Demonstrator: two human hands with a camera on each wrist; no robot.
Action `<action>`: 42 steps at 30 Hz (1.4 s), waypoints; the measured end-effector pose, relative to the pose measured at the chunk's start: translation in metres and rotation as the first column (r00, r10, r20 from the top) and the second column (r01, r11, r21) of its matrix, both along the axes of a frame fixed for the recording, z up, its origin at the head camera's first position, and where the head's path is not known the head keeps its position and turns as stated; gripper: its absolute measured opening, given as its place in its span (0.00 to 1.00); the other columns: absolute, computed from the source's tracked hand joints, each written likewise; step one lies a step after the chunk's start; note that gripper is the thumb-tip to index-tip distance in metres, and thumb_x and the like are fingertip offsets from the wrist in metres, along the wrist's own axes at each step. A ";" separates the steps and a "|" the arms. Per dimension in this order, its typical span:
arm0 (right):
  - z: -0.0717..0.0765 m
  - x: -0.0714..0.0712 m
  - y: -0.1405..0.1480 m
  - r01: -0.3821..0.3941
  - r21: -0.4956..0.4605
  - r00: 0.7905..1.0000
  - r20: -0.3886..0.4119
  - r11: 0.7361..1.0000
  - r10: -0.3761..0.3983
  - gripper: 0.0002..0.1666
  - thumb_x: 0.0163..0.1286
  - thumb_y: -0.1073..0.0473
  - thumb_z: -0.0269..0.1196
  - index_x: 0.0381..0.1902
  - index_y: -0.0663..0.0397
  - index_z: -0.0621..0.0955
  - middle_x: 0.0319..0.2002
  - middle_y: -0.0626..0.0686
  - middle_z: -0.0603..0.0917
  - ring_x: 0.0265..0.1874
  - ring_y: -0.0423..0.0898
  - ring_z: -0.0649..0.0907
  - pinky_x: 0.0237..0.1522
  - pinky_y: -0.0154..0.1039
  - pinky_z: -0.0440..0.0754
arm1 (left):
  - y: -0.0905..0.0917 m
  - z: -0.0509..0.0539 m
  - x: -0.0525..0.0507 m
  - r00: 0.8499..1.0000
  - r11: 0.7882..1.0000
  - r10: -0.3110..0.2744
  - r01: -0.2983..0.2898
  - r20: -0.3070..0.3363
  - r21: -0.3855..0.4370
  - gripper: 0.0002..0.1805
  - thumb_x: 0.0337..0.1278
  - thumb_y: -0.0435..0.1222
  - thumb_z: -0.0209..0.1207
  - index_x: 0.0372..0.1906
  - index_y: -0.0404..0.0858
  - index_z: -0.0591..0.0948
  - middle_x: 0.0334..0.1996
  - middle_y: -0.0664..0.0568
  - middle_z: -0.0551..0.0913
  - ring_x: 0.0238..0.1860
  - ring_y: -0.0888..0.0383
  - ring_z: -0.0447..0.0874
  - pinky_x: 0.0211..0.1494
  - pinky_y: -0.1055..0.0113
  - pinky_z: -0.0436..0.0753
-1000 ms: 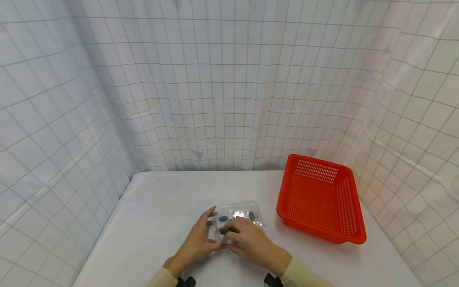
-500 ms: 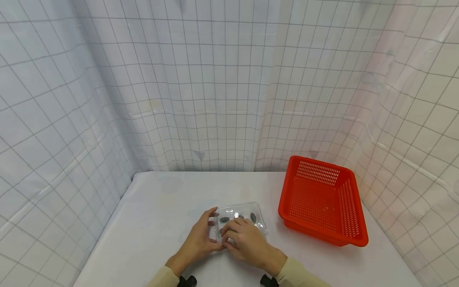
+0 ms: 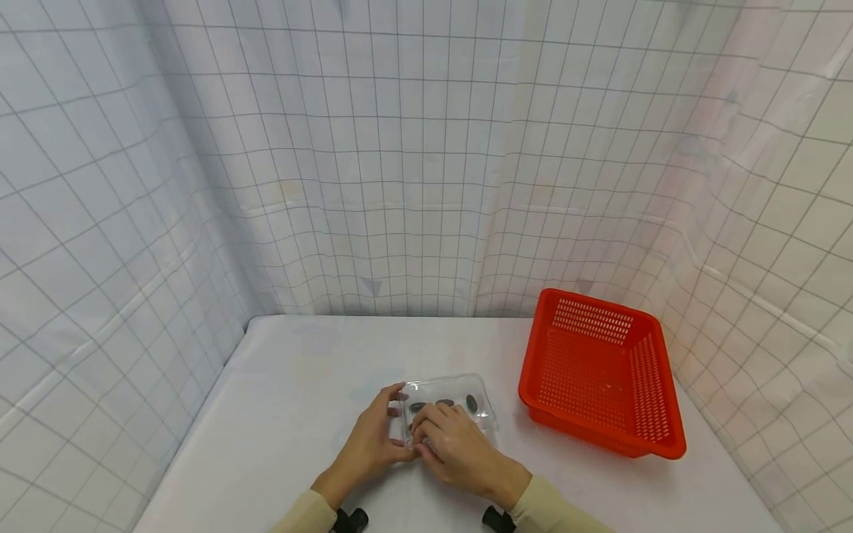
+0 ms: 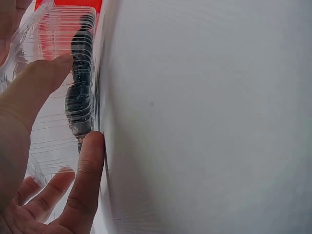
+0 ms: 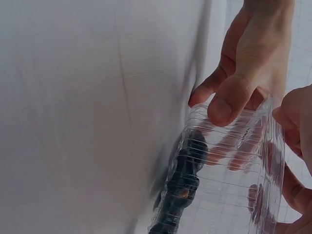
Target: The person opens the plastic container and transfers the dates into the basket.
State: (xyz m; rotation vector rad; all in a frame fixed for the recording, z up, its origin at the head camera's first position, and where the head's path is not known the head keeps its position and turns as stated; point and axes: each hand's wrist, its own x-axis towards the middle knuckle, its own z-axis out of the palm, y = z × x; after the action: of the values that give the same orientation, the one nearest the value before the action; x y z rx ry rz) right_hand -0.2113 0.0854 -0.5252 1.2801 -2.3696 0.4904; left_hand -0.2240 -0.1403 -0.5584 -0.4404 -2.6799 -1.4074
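A clear plastic box (image 3: 453, 386) with a see-through lid lies on the table, with several dark oval pieces (image 3: 472, 403) inside; their kind cannot be told. My left hand (image 3: 369, 442) holds the box at its left side, fingers toward the far corner and thumb at the near side. Bent over the near left part of the lid, the fingers of my right hand (image 3: 460, 450) pinch at its edge, and the fingertips are partly hidden. From the right wrist, the ribbed box wall (image 5: 226, 178) shows dark lumps (image 5: 185, 180) along its bottom.
A red perforated plastic basket (image 3: 603, 437) stands to the right of the box. White cloth covers the table (image 3: 300, 370). Gridded white curtains (image 3: 400, 185) close off the back and both sides.
My right hand's fingers have drawn in toward the near left corner of the lid, curling more. The left hand keeps its hold; the box stays in place.
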 end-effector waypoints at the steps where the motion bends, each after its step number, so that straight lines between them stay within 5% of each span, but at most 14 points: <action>1: 0.000 0.000 0.000 0.000 0.000 1.000 -0.001 1.000 0.000 0.09 0.77 0.58 0.81 0.47 0.43 0.90 0.55 0.43 0.89 0.54 0.43 0.86 0.53 0.34 0.83 | 0.000 0.000 0.000 1.000 1.000 -0.003 0.003 0.000 -0.002 0.65 0.42 0.31 0.92 0.87 0.34 0.68 0.77 0.37 0.81 0.70 0.35 0.89 0.46 0.76 0.91; 4: -0.002 -0.001 0.001 -0.004 -0.010 1.000 0.003 1.000 0.004 0.10 0.76 0.58 0.82 0.47 0.43 0.90 0.55 0.43 0.89 0.55 0.43 0.87 0.54 0.34 0.84 | -0.003 0.003 0.003 0.999 0.999 -0.034 0.034 0.020 -0.002 0.66 0.46 0.34 0.92 0.89 0.34 0.65 0.81 0.36 0.79 0.72 0.32 0.87 0.49 0.73 0.93; 9: -0.005 0.000 0.002 -0.006 -0.042 1.000 0.005 0.999 0.007 0.11 0.75 0.58 0.83 0.46 0.43 0.90 0.54 0.43 0.90 0.56 0.43 0.87 0.56 0.35 0.86 | -0.012 0.012 0.013 0.985 0.992 -0.089 0.075 0.146 0.097 0.72 0.52 0.41 0.92 0.95 0.36 0.57 0.84 0.31 0.74 0.78 0.27 0.83 0.56 0.61 0.97; 14: -0.007 0.001 0.001 -0.001 -0.050 1.000 0.002 0.999 0.001 0.11 0.74 0.57 0.84 0.46 0.42 0.89 0.55 0.43 0.89 0.55 0.42 0.88 0.57 0.35 0.86 | -0.019 0.022 0.021 0.967 0.989 -0.065 0.030 0.248 0.142 0.61 0.52 0.40 0.91 0.87 0.33 0.67 0.64 0.39 0.87 0.60 0.46 0.94 0.48 0.64 0.94; 18: -0.008 0.002 0.001 0.010 -0.039 1.000 -0.007 0.999 -0.010 0.11 0.74 0.56 0.84 0.45 0.41 0.89 0.55 0.43 0.89 0.56 0.42 0.88 0.57 0.37 0.86 | -0.019 0.026 0.024 0.936 0.980 -0.090 0.022 0.340 0.200 0.47 0.57 0.38 0.89 0.76 0.28 0.76 0.47 0.47 0.94 0.44 0.56 0.95 0.42 0.65 0.88; 24: -0.007 0.002 0.001 0.014 -0.002 1.000 0.003 1.000 -0.014 0.10 0.76 0.56 0.82 0.46 0.39 0.89 0.56 0.42 0.89 0.58 0.42 0.87 0.58 0.37 0.86 | -0.015 0.026 0.028 0.887 0.953 -0.101 -0.043 0.450 0.299 0.33 0.60 0.31 0.83 0.66 0.27 0.80 0.40 0.48 0.98 0.39 0.58 0.91 0.45 0.65 0.88; 37: -0.006 0.002 0.000 0.028 0.051 0.999 0.045 0.998 -0.031 0.08 0.80 0.53 0.80 0.50 0.41 0.89 0.58 0.43 0.89 0.58 0.42 0.87 0.60 0.37 0.87 | -0.009 0.022 0.031 0.898 0.937 -0.067 -0.093 0.435 0.336 0.33 0.56 0.28 0.81 0.66 0.30 0.80 0.35 0.47 0.98 0.36 0.58 0.90 0.43 0.65 0.86; 42: -0.003 -0.001 0.000 -0.021 -0.061 0.998 -0.053 0.998 0.018 0.12 0.73 0.60 0.83 0.46 0.46 0.88 0.55 0.46 0.88 0.55 0.43 0.88 0.57 0.36 0.88 | -0.010 0.020 0.034 0.898 0.944 -0.065 -0.086 0.435 0.319 0.33 0.57 0.30 0.82 0.66 0.31 0.80 0.35 0.47 0.98 0.38 0.58 0.92 0.46 0.64 0.85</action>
State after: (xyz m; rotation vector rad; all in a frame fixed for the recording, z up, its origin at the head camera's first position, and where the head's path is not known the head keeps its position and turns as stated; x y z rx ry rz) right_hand -0.2126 0.0852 -0.5283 1.2742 -2.2828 0.5256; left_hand -0.1898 -0.1502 -0.5380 -0.0786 -2.6557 -2.1291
